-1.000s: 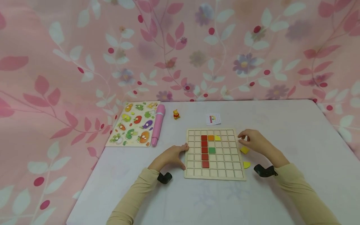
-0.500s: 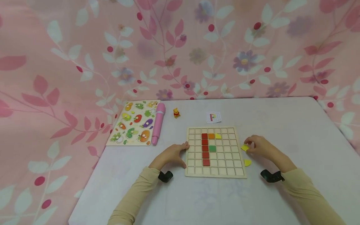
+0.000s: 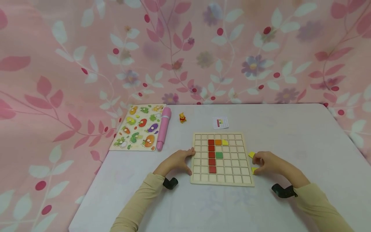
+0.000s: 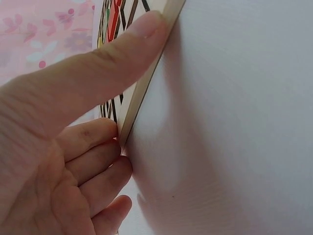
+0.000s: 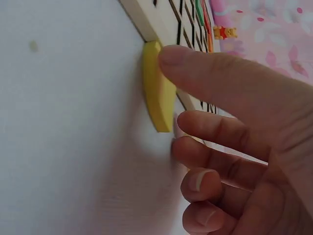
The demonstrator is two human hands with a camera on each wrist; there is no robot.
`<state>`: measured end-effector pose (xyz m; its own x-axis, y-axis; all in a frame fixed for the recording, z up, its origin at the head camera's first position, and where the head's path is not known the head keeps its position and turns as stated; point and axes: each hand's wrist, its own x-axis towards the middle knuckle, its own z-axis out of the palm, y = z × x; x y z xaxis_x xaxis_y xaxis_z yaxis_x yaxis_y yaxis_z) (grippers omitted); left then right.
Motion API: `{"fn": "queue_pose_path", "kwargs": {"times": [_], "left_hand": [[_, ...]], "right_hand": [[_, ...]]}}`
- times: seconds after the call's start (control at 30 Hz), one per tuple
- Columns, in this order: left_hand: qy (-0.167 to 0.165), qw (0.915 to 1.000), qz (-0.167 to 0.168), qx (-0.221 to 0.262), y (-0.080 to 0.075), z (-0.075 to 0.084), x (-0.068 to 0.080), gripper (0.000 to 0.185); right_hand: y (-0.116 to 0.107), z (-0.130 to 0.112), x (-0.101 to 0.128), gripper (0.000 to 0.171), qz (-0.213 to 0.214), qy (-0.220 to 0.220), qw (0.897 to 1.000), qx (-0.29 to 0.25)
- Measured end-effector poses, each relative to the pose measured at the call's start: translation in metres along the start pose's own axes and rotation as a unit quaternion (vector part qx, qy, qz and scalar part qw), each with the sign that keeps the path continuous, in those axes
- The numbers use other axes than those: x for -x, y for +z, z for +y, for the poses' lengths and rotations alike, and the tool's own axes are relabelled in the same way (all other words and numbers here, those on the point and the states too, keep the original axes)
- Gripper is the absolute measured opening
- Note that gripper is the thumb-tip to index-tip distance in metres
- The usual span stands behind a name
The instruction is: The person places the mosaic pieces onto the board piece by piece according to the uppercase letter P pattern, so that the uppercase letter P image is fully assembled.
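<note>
**Two hands at a wooden grid board**

Head view: A wooden grid board (image 3: 221, 159) lies on the white counter (image 3: 290, 135), with a column of red tiles (image 3: 211, 155), an orange tile (image 3: 218, 142), a yellow tile (image 3: 225, 142) and a green tile (image 3: 219, 155) set in its cells. The left hand (image 3: 176, 162) rests against the board's left edge, thumb on the rim. The right hand (image 3: 268, 163) sits just beside the board's right edge, fingertips at a yellow piece (image 3: 254, 170); another yellow piece (image 3: 251, 155) lies just beyond it. Behind the board are a pattern card (image 3: 220, 122), a small bear figure (image 3: 182, 118), a pink pen (image 3: 163, 128) and a vegetable puzzle (image 3: 138, 127).

Left wrist view: The left hand (image 4: 73, 161) has its thumb laid flat along the board's (image 4: 146, 83) edge, the other fingers loosely curled against its side, grasping nothing.

Right wrist view: The right hand (image 5: 234, 147) touches the yellow piece (image 5: 157, 93), thumb on its top, the piece butted against the board (image 5: 146, 19); it appears pinched, though the far fingers are partly hidden.
</note>
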<state>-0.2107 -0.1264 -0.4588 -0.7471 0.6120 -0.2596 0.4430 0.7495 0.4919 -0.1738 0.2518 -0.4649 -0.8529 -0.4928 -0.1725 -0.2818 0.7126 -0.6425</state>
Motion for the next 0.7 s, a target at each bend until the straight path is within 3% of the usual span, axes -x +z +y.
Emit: {"fn": "queue_pose_path", "kwargs": {"times": [0.4,0.7], "left_hand": [[0.013,0.9999,0.008,-0.001,0.0001,-0.0006,0.0011,0.088],[0.015,0.9998,0.004,0.010,0.0001,-0.0009,0.0012,0.089]], "right_hand": [[0.0087,-0.0033,0.0066,0.024,-0.017,-0.039,0.999,-0.020],[0.0071,-0.0033,0.0071,0.021,0.014,-0.031,0.999,-0.003]]}}
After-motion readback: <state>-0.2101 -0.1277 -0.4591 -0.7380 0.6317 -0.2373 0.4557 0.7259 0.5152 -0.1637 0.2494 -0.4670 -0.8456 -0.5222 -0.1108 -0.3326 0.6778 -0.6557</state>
